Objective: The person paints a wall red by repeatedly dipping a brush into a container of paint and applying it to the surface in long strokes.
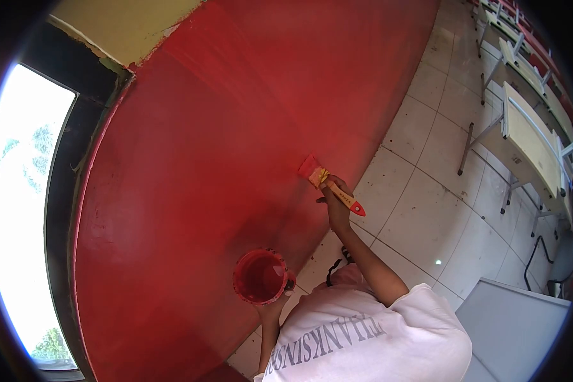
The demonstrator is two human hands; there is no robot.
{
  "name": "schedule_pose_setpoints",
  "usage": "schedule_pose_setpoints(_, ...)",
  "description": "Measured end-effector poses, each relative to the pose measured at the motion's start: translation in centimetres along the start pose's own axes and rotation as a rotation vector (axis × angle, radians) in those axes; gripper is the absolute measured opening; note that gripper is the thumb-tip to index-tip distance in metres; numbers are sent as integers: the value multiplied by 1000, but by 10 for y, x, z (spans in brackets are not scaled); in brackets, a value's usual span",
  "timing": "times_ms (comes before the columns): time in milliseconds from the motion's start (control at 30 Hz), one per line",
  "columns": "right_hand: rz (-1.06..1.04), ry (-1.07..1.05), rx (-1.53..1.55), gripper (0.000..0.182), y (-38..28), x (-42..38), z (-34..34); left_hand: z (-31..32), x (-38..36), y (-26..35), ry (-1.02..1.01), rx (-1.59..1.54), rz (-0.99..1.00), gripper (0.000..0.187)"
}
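Note:
My right hand [335,194] is closed around the handle of a paintbrush [313,172] with red-coated bristles, a yellowish ferrule and a wooden handle tipped in red. The bristles are at the red wall [172,165]; whether they press on it is hard to tell. Lower down, my left hand [272,309] grips a paint cup [237,280] from beneath and beside its handle. Red paint coats the inside of this cup, and its open mouth faces up at me. Part of the left hand's fingers is hidden by the cup.
A dark-framed window [60,184] borders the wall on the left, with a yellowish section [121,25] above. White floor tiles [420,216] run along the wall's base. Several pale desks [531,146] stand at the right. A grey panel [509,325] is at lower right.

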State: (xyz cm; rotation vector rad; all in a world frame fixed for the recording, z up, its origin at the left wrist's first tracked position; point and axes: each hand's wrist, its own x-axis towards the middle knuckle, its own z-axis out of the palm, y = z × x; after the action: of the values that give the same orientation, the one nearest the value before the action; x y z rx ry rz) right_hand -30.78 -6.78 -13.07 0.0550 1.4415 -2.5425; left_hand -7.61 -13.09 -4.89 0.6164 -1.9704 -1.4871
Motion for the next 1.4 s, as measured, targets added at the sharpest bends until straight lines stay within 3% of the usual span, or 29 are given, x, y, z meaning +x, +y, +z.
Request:
schedule_pose_setpoints(333, 89, 58, -9, 35, 18, -6, -21, -6, 4, 3, -1, -17, 11, 86)
schedule_pose_setpoints(833, -314, -44, -503, 28, -32, -5, -20, -7, -20, 9, 93, -48, 7, 92)
schedule_pose_setpoints(1033, -208, -113, -345, 30, -52, -8, -6, -8, -37, 7, 137, -55, 61, 92)
schedule_pose_setpoints(1100, -254, -132, -362, 31, -73, -7, 8, -13, -35, 22, 133, -44, 50, 92)
schedule_pose_setpoints(1400, -263, -157, -286, 36, -84, -9, 25, -11, -34, -14, 127, -84, 28, 89)
